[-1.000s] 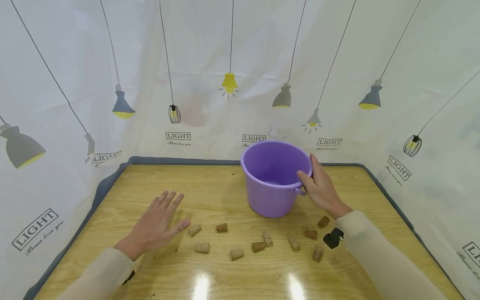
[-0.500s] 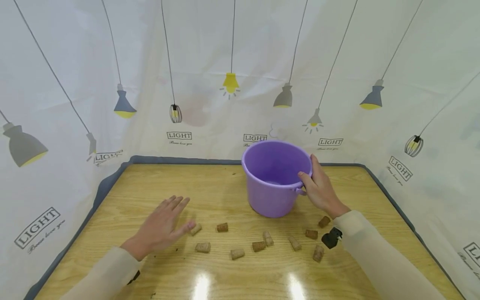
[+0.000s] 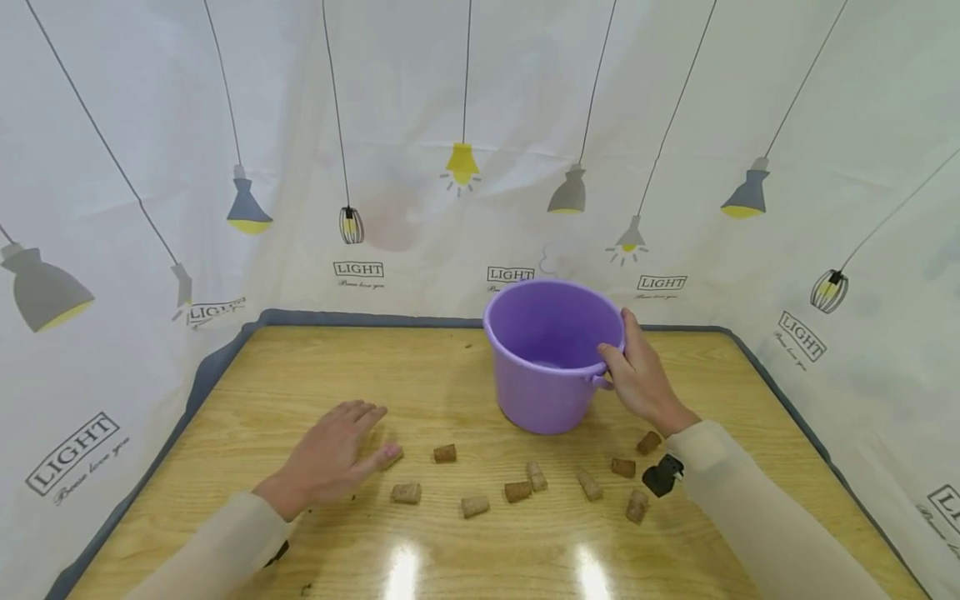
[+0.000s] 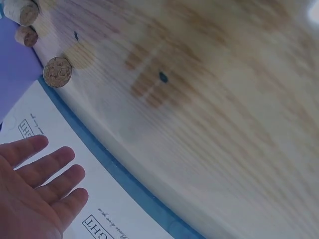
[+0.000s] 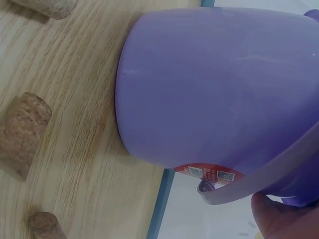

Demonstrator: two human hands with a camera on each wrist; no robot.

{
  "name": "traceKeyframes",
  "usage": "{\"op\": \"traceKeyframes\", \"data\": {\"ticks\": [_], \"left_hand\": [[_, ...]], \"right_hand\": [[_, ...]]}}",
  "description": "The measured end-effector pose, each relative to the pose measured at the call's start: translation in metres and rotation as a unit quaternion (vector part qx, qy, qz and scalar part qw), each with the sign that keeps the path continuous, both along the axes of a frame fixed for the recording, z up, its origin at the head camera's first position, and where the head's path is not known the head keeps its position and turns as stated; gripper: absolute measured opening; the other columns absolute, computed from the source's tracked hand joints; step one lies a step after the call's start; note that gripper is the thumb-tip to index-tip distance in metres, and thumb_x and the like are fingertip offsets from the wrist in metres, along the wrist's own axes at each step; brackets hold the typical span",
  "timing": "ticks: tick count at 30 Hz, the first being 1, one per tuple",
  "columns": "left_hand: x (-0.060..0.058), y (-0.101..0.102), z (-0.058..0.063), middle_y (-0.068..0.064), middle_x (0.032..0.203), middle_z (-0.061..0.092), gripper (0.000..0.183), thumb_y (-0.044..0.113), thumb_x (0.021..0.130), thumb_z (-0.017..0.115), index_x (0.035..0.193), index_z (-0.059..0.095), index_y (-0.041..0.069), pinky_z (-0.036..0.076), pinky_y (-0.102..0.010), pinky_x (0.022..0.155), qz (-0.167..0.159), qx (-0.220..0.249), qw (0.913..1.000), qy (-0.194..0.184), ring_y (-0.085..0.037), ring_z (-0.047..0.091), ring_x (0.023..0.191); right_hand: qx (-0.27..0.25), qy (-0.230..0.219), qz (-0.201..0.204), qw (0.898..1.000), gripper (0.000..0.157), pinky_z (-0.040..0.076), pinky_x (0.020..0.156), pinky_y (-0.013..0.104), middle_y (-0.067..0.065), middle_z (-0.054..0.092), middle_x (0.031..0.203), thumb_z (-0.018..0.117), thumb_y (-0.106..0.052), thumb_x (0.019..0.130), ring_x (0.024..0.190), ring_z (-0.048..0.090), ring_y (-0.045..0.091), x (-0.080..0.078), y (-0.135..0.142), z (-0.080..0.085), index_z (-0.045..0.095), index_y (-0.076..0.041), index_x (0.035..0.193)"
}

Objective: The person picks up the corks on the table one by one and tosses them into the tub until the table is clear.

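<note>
My right hand grips the rim of a purple bucket at its right side, thumb over the edge. Nothing shows inside the part of the bucket that I can see. The right wrist view shows the bucket's wall, its handle and a red label. My left hand is held over the table, palm down and fingers extended. Its thumb partly hides a pale cork in the head view; whether they touch cannot be told there. In the left wrist view, the fingers hold nothing.
Several corks lie scattered on the wooden table, among them a dark cork, a pale cork and a cork near the right sleeve. A lamp-printed cloth surrounds the table's back and sides.
My left hand has moved right and slightly toward me, its thumb now overlapping the nearest pale cork. The right hand and the bucket have stayed in place.
</note>
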State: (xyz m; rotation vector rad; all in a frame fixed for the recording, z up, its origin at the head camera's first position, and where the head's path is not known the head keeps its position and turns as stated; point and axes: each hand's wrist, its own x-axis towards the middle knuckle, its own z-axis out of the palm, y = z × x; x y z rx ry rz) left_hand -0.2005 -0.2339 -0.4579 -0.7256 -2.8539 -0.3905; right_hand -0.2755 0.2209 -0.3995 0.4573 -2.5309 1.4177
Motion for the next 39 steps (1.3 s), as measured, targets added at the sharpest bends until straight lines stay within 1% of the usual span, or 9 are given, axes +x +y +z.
{"op": "traceKeyframes", "data": {"ticks": [3, 10, 14, 19, 26, 30, 34, 37, 39], "left_hand": [[-0.001, 0.002, -0.001, -0.023, 0.145, 0.055, 0.072, 0.057, 0.102, 0.051, 0.147, 0.053, 0.001, 0.034, -0.062, 0.115, -0.001, 0.0, 1.0, 0.0, -0.044, 0.047, 0.137], [-0.002, 0.005, -0.002, -0.021, 0.14, 0.059, 0.07, 0.057, 0.102, 0.051, 0.142, 0.057, 0.0, 0.041, -0.06, 0.11, 0.005, 0.0, 1.0, -0.006, -0.042, 0.053, 0.131], [-0.003, 0.007, -0.003, -0.021, 0.137, 0.061, 0.064, 0.053, 0.102, 0.054, 0.138, 0.061, 0.0, 0.043, -0.059, 0.109, 0.01, -0.007, 0.9998, -0.013, -0.04, 0.056, 0.128], [-0.003, 0.012, -0.003, -0.019, 0.13, 0.065, 0.055, 0.045, 0.101, 0.06, 0.13, 0.065, -0.001, 0.042, -0.059, 0.11, 0.013, -0.008, 0.9998, -0.014, -0.041, 0.058, 0.125], [-0.002, 0.016, -0.003, -0.016, 0.123, 0.069, 0.047, 0.04, 0.101, 0.063, 0.123, 0.069, 0.0, 0.039, -0.058, 0.113, 0.014, -0.012, 0.9997, -0.018, -0.039, 0.062, 0.118], [-0.002, 0.017, -0.003, -0.017, 0.119, 0.07, 0.044, 0.039, 0.1, 0.063, 0.121, 0.07, 0.0, 0.041, -0.058, 0.112, 0.017, -0.023, 0.9994, -0.018, -0.039, 0.064, 0.116], [-0.002, 0.018, -0.003, -0.015, 0.114, 0.071, 0.041, 0.038, 0.1, 0.065, 0.117, 0.072, 0.002, 0.049, -0.056, 0.104, 0.022, -0.026, 0.9993, -0.016, -0.037, 0.066, 0.109], [-0.003, 0.018, -0.006, -0.013, 0.107, 0.072, 0.039, 0.037, 0.099, 0.066, 0.113, 0.073, 0.002, 0.056, -0.051, 0.091, 0.022, -0.03, 0.9993, -0.008, -0.032, 0.067, 0.099], [-0.004, 0.018, -0.007, -0.01, 0.1, 0.072, 0.036, 0.036, 0.098, 0.068, 0.11, 0.073, 0.003, 0.057, -0.047, 0.082, 0.02, -0.035, 0.9992, -0.004, -0.027, 0.066, 0.09]], "right_hand": [[-0.004, -0.004, 0.0, 1.0, 0.072, 0.062, 0.069, 0.03, 0.031, 0.034, 0.156, 0.041, -0.026, 0.108, 0.122, 0.056, 0.041, 0.0, 0.0, 0.0, 0.002, -0.008, 0.165], [-0.023, -0.002, 0.009, 1.0, 0.068, 0.063, 0.068, 0.032, 0.031, 0.037, 0.154, 0.041, -0.021, 0.107, 0.116, 0.058, 0.047, 0.0, -0.002, 0.002, 0.006, -0.012, 0.165], [-0.022, -0.007, 0.009, 1.0, 0.069, 0.062, 0.069, 0.031, 0.033, 0.034, 0.155, 0.038, -0.02, 0.108, 0.114, 0.06, 0.046, 0.001, 0.0, 0.002, 0.001, -0.012, 0.165], [-0.023, -0.015, 0.007, 1.0, 0.071, 0.062, 0.071, 0.03, 0.031, 0.031, 0.158, 0.038, -0.025, 0.108, 0.115, 0.06, 0.045, 0.002, -0.001, 0.002, -0.003, -0.013, 0.165], [-0.04, -0.006, 0.017, 0.999, 0.065, 0.063, 0.071, 0.033, 0.031, 0.036, 0.153, 0.038, -0.022, 0.108, 0.115, 0.059, 0.047, -0.001, -0.001, -0.001, 0.009, -0.01, 0.164], [-0.04, -0.009, 0.017, 0.999, 0.065, 0.062, 0.072, 0.032, 0.031, 0.035, 0.154, 0.038, -0.022, 0.108, 0.118, 0.058, 0.045, -0.002, -0.001, -0.003, 0.008, -0.01, 0.164], [-0.041, -0.017, 0.014, 0.999, 0.067, 0.062, 0.073, 0.032, 0.03, 0.032, 0.157, 0.038, -0.022, 0.108, 0.121, 0.057, 0.044, -0.001, -0.001, -0.003, 0.005, -0.013, 0.165], [-0.043, -0.019, 0.012, 0.999, 0.067, 0.062, 0.073, 0.032, 0.029, 0.032, 0.157, 0.038, -0.022, 0.108, 0.121, 0.056, 0.047, -0.001, -0.001, -0.003, 0.005, -0.013, 0.165], [-0.044, -0.018, 0.012, 0.999, 0.067, 0.062, 0.073, 0.032, 0.029, 0.033, 0.157, 0.039, -0.022, 0.107, 0.121, 0.056, 0.048, -0.002, -0.001, -0.004, 0.006, -0.012, 0.165]]}}
